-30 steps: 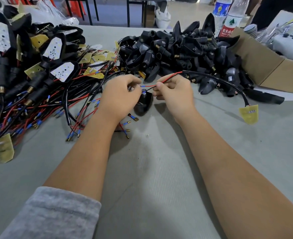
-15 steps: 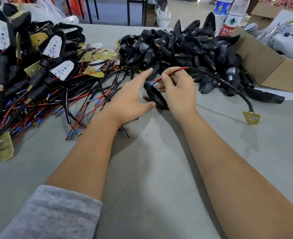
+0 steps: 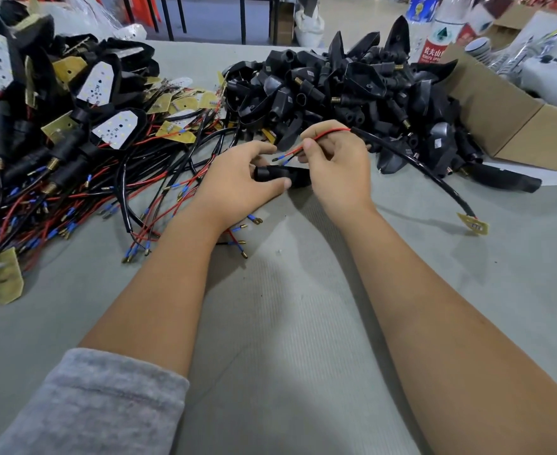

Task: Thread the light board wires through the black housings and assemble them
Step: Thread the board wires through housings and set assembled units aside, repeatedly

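Near the middle of the grey surface (image 3: 303, 323), both hands meet over one black housing (image 3: 298, 176). L hand (image 3: 237, 182) grips the housing, thumb across its near side, fingers curled over the far side; housing lies roughly level, just off or on the surface, can't tell which. R hand (image 3: 339, 169) pinches the red wire (image 3: 323, 136) btw thumb and forefinger, other fingers curled; the wire's blue-sleeved tips point left, just above the housing's open end, not yet inside. From the R hand the black cable (image 3: 428, 170) runs right and nearer, ending at a small yellow light board (image 3: 474, 224) resting on the surface, well apart from the hands. Far right: pile of black housings (image 3: 352, 87), w/ a cardboard box (image 3: 506, 123) beside it and water bottles (image 3: 438, 34) behind. Left: heap of wired boards (image 3: 73, 152), red and black leads tangled, some already seated in housings w/ white LED faces up. Grey sleeve (image 3: 106, 405) on the L forearm.
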Available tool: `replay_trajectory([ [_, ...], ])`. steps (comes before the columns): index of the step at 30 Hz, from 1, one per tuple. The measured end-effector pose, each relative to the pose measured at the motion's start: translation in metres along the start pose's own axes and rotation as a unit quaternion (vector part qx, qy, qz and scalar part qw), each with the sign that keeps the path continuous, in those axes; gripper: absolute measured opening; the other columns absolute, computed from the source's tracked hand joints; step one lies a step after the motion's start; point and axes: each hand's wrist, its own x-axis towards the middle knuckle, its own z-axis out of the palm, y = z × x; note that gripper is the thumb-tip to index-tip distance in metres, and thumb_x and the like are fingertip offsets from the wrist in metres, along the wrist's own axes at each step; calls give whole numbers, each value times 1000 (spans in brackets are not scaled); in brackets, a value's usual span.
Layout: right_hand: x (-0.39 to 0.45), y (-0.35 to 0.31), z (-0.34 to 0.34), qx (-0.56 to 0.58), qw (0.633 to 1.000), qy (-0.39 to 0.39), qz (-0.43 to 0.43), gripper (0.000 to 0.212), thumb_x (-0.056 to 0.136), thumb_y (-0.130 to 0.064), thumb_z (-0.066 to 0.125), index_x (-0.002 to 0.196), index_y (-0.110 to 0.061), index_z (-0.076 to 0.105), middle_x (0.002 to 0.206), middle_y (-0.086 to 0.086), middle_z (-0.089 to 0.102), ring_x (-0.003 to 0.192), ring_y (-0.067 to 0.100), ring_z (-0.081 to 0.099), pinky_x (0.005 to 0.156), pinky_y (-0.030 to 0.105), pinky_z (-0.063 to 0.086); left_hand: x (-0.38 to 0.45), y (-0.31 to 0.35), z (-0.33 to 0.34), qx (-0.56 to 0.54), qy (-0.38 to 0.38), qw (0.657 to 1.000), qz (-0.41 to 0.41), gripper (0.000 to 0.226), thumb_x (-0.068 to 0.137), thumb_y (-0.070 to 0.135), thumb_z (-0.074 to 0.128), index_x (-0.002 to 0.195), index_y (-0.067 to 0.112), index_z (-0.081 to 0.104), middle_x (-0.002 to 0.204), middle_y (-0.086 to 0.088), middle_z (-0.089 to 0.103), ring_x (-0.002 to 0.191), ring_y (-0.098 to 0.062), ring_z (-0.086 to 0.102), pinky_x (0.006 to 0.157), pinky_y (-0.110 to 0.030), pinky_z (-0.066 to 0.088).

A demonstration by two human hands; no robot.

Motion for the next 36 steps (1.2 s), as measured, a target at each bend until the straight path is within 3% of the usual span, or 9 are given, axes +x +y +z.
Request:
replay_trajectory([
  [4, -1, -2, 0, -1, 1000, 8, 10, 28, 93, -4, 54, 78, -28, 59, 89, 1, 70, 86, 17, 68, 86, 42, 54, 4, -3, -2, -13, 10, 1000, -22, 47, 82, 27, 77, 127, 23, 63, 100, 21, 61, 91, 3, 59, 79, -10, 46],
  [7, -1, -3, -2, 14, 1000, 15, 22, 22, 92, -6, 56, 80, -24, 62, 82, -4, 70, 81, 13, 69, 83, 38, 56, 5, -5, -4, -34, 16, 999, -36, 45, 79, 21, 80, 122, 23, 66, 97, 22, 63, 92, -4, 63, 84, -17, 49],
  [12, -3, -5, -1, 15, 999, 3, 49, 23, 91, -11, 59, 75, -27, 65, 72, -8, 71, 78, 9, 70, 84, 37, 57, 7, -4, -3, -61, 86, 994, -41, 38, 78, 4, 77, 111, 21, 70, 89, 23, 61, 77, 9, 60, 68, 0, 44],
  [18, -3, -7, -3, 2, 998, 7, 58, 22, 91, -14, 61, 74, -28, 64, 78, -1, 73, 81, 14, 69, 86, 38, 55, 5, -1, -5, -115, 149, 982, -11, 43, 75, -2, 76, 87, 37, 62, 94, 13, 67, 89, -3, 63, 79, -13, 48],
  [21, -4, -10, -4, 77, 994, 9, 72, 15, 91, -9, 62, 81, -19, 67, 74, -4, 73, 75, 8, 70, 81, 28, 57, 6, 1, -4, -129, 156, 979, -5, 46, 73, -7, 74, 85, 36, 61, 93, 12, 67, 90, -7, 64, 80, -16, 49],
  [24, -5, -13, -1, 121, 990, -20, 77, 14, 92, -5, 61, 84, -15, 67, 73, -3, 72, 71, 7, 70, 73, 20, 56, 5, 3, 0, -121, 141, 982, 0, 45, 72, -8, 74, 91, 31, 60, 90, 14, 61, 85, -4, 62, 77, -11, 48],
  [31, -7, -15, -1, 213, 968, -62, 117, 13, 96, -2, 56, 88, -9, 64, 82, 9, 71, 76, 17, 67, 73, 26, 55, 6, 5, 2, -226, 164, 960, -16, 45, 72, -13, 73, 97, 24, 61, 91, 6, 61, 81, 3, 63, 75, -13, 49],
  [36, -7, -12, 1, 157, 977, -57, 131, 9, 94, -9, 61, 90, -13, 69, 78, 2, 69, 68, 10, 61, 71, 25, 51, 5, 7, 2, -309, 135, 941, 0, 49, 72, -15, 73, 101, 22, 60, 93, 1, 66, 83, 1, 65, 78, -16, 50],
])
